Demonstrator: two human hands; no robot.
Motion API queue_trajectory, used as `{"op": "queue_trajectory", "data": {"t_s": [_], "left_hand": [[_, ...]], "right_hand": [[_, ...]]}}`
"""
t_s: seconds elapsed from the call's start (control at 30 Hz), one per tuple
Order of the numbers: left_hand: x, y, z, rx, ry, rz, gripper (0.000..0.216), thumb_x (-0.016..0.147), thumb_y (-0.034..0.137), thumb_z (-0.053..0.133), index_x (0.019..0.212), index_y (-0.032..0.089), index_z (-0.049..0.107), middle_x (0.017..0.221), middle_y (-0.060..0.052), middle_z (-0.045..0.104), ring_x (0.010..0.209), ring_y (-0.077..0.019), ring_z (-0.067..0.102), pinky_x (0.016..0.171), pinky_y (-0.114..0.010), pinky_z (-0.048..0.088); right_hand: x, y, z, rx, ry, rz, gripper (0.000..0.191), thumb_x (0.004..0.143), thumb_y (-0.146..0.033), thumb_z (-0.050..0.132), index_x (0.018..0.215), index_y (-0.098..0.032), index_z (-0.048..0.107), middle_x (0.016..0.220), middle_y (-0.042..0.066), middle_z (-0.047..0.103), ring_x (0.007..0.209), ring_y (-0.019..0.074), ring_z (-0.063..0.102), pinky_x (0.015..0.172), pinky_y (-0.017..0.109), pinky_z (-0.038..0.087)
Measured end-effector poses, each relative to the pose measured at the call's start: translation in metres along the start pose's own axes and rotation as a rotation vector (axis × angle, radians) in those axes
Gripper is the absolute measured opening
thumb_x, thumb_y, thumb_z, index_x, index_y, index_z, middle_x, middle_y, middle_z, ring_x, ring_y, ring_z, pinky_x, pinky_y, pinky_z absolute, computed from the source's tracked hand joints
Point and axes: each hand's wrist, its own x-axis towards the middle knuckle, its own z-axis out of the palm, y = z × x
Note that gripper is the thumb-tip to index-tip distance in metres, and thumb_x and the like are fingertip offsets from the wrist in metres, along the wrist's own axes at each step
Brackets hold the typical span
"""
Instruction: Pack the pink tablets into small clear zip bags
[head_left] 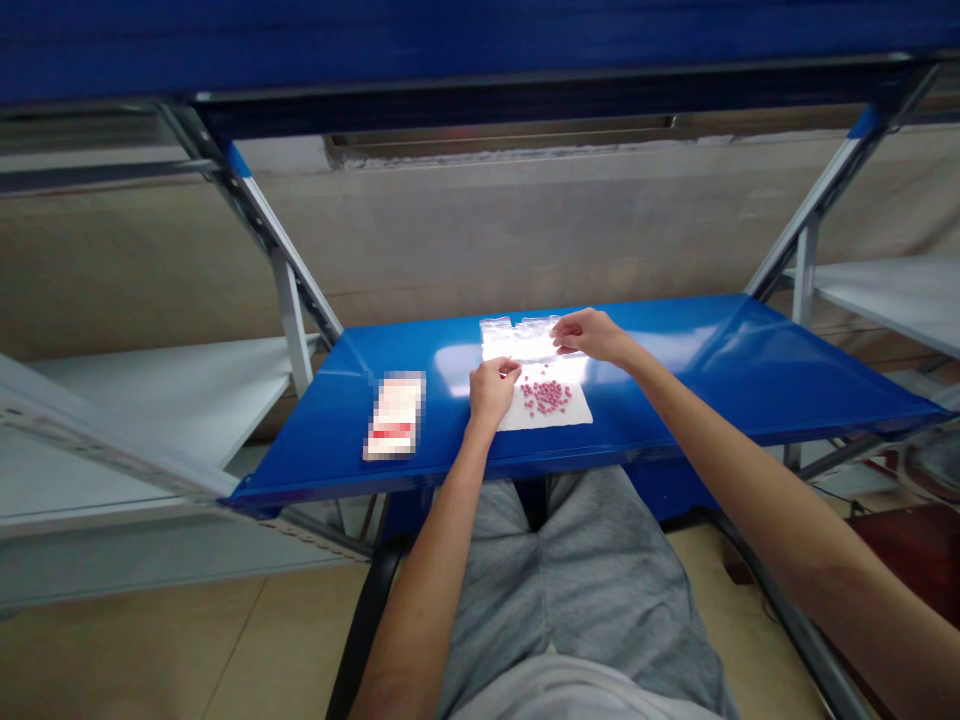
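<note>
A pile of small pink pills (547, 396) lies on a white sheet (577, 410) on the blue table (720, 370). Behind the sheet lie clear plastic bags (517, 335). My left hand (491, 390) rests at the sheet's left edge, fingers curled in a pinch beside the pills; what it pinches is too small to see. My right hand (589, 333) reaches to the far side, fingers closed on the edge of a clear bag.
A white and red packet (394, 415) lies on the table's left part. Grey metal shelf posts (289, 300) and white shelves (892, 290) flank the table. My grey-trousered legs (592, 580) sit on a black chair under the table edge.
</note>
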Motion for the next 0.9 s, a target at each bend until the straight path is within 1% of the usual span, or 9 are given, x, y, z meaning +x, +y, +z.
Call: {"op": "queue_trajectory", "data": {"t_s": [0.13, 0.27, 0.4, 0.47, 0.67, 0.9], "left_hand": [[-0.001, 0.0, 0.002, 0.046, -0.015, 0.004, 0.009, 0.085, 0.018, 0.073, 0.087, 0.02, 0.081, 0.093, -0.009, 0.082, 0.086, -0.0234, 0.074, 0.089, -0.035, 0.055], [-0.002, 0.0, 0.004, 0.107, -0.034, -0.021, 0.011, 0.087, 0.017, 0.071, 0.091, 0.02, 0.081, 0.097, -0.006, 0.082, 0.09, -0.0201, 0.074, 0.091, -0.031, 0.055], [-0.003, 0.001, 0.004, 0.124, -0.041, -0.028, 0.011, 0.088, 0.017, 0.071, 0.092, 0.019, 0.081, 0.098, -0.006, 0.082, 0.091, -0.0195, 0.075, 0.091, -0.03, 0.055], [-0.004, 0.003, 0.003, 0.129, -0.044, -0.025, 0.011, 0.088, 0.016, 0.071, 0.092, 0.019, 0.081, 0.098, -0.006, 0.082, 0.091, -0.0196, 0.075, 0.091, -0.03, 0.055], [-0.007, 0.007, 0.002, 0.148, -0.057, -0.029, 0.012, 0.089, 0.016, 0.07, 0.093, 0.019, 0.081, 0.099, -0.006, 0.082, 0.092, -0.0195, 0.075, 0.092, -0.029, 0.055], [-0.007, 0.007, 0.001, 0.177, -0.058, -0.013, 0.013, 0.089, 0.015, 0.07, 0.094, 0.019, 0.081, 0.1, -0.006, 0.082, 0.093, -0.0201, 0.075, 0.092, -0.029, 0.055]], "right_hand": [[0.002, 0.002, -0.002, -0.034, 0.0, -0.011, 0.016, 0.067, -0.013, 0.086, 0.075, -0.017, 0.073, 0.071, 0.005, 0.075, 0.062, 0.0179, 0.072, 0.064, 0.033, 0.066], [-0.001, 0.002, -0.004, -0.045, -0.002, -0.005, 0.019, 0.071, -0.015, 0.086, 0.081, -0.018, 0.07, 0.073, 0.005, 0.076, 0.067, 0.0192, 0.075, 0.068, 0.034, 0.067], [-0.004, 0.003, -0.007, -0.006, -0.019, 0.001, 0.022, 0.074, -0.026, 0.089, 0.081, -0.018, 0.07, 0.075, 0.006, 0.076, 0.071, 0.0215, 0.077, 0.072, 0.036, 0.068], [-0.005, 0.005, -0.007, 0.015, -0.009, 0.001, 0.023, 0.074, -0.03, 0.09, 0.079, -0.018, 0.071, 0.075, 0.006, 0.075, 0.072, 0.022, 0.077, 0.073, 0.036, 0.068], [-0.007, 0.011, -0.007, 0.031, 0.012, -0.01, 0.022, 0.075, -0.031, 0.09, 0.077, -0.018, 0.072, 0.074, 0.006, 0.075, 0.074, 0.0214, 0.077, 0.076, 0.036, 0.068], [-0.01, 0.013, -0.008, 0.072, 0.008, -0.029, 0.028, 0.07, -0.038, 0.093, 0.075, -0.017, 0.076, 0.073, 0.006, 0.076, 0.073, 0.0199, 0.076, 0.075, 0.034, 0.068]]}}
